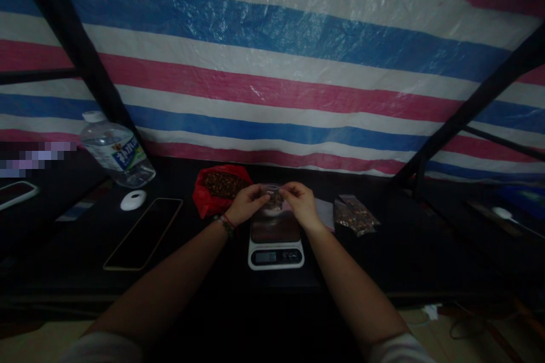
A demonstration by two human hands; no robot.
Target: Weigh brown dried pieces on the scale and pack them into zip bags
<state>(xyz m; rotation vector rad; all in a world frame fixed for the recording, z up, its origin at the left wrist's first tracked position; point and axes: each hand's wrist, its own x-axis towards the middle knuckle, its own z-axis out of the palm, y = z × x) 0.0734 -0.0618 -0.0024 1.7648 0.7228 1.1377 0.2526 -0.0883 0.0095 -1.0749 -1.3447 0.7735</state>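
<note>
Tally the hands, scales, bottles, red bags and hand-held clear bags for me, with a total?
Hands: 2 (left hand, right hand)
Scale: 1
Bottle: 1
Red bag: 1
Clear bag between the hands: 1
Total: 6
Uncounted: overlapping packets right of the scale.

Small clear bag point(275, 199), above kitchen scale point(276, 258)

You have a clear plastic bottle point(121, 153) with a label and white cap at the table's left. Just in front of the bottle sits a white oval device point(133, 200), and nearer you than both lies a dark-screened phone point(145, 232).
</note>
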